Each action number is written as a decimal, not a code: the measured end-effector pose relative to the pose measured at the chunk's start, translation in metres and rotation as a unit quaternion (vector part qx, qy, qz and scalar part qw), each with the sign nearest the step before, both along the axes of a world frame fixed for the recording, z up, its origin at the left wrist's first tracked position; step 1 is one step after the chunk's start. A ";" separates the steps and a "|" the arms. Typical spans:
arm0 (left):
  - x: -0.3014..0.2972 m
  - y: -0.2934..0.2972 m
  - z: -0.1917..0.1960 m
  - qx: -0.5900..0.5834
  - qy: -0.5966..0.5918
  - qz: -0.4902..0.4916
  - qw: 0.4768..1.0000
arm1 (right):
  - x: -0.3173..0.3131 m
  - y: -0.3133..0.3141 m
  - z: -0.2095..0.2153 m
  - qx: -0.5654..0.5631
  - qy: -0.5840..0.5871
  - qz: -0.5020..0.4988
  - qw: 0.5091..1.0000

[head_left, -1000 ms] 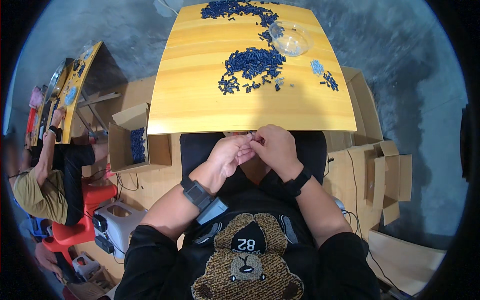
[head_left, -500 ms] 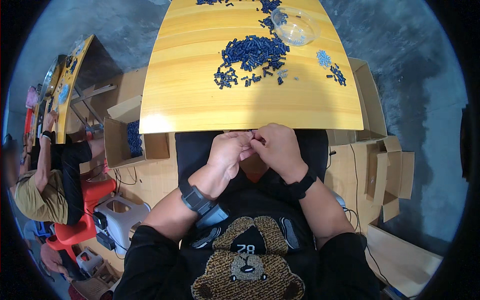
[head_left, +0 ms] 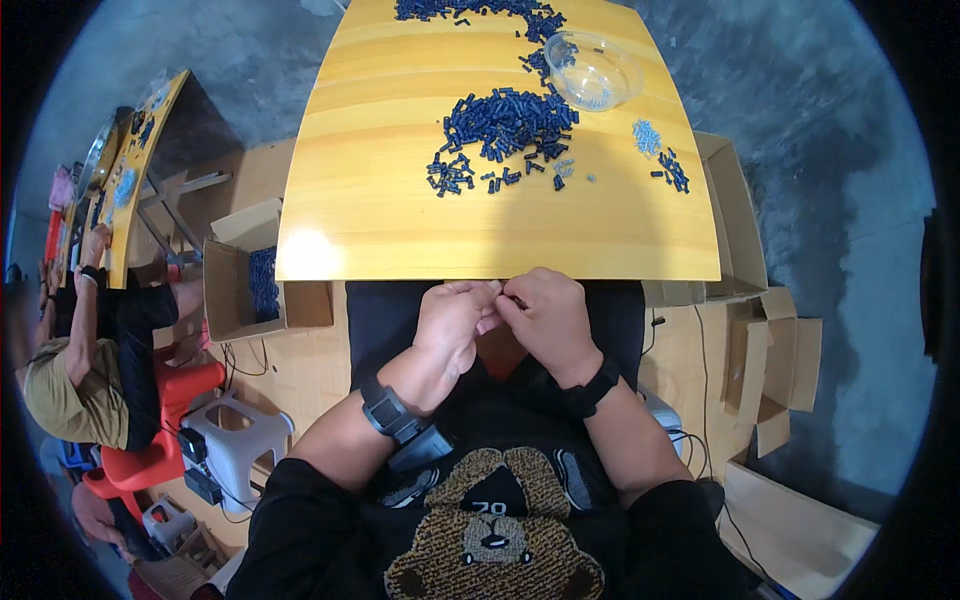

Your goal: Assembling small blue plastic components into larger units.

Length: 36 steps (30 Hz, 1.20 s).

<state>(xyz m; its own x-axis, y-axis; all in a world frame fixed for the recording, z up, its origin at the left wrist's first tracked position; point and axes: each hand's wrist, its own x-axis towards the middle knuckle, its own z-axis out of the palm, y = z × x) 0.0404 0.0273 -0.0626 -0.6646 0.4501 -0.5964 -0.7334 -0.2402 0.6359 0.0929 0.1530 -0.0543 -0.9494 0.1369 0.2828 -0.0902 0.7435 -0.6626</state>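
Just off the near edge of the yellow wooden table (head_left: 380, 230), my left hand (head_left: 448, 325) and my right hand (head_left: 555, 322) meet fingertip to fingertip. Both are closed in a pinch, and whatever lies between the fingers is too small and too covered to name. Beyond them on the tabletop lies a heap of small dark blue cylindrical pieces (head_left: 508, 120), with loose ones scattered at its near side. Farther right are a little pile of tiny pale clear pieces (head_left: 646, 137) and a small cluster of dark pieces (head_left: 674, 174).
A clear round plastic bowl (head_left: 634, 85) holds a few tiny pieces at the far right. Left of the table stands an open carton (head_left: 228, 300) with dark contents; more cartons (head_left: 775, 370) stand right. A person (head_left: 80, 370) sits at another table, far left.
The whole scene sits slightly lower in the picture, as the view has shifted. My hands stay pressed together at the table edge, with only slight finger movement.
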 end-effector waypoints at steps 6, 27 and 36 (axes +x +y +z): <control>-0.003 -0.002 0.000 -0.006 0.005 -0.013 1.000 | -0.002 0.002 0.005 0.019 0.007 0.003 1.000; -0.087 -0.334 -0.073 -0.022 0.012 0.347 0.938 | -0.001 0.015 0.024 -0.049 -0.079 0.066 0.993; -0.127 -0.325 -0.050 -0.098 0.012 0.407 0.908 | 0.000 0.016 0.022 -0.042 -0.085 0.064 0.993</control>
<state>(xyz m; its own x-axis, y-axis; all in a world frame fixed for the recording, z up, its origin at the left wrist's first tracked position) -0.0868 -0.2978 -0.1121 -0.7435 -0.3101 -0.5925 -0.3483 -0.5768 0.7389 0.0926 0.1692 -0.0319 -0.9936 0.0274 0.1096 -0.0625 0.6745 -0.7356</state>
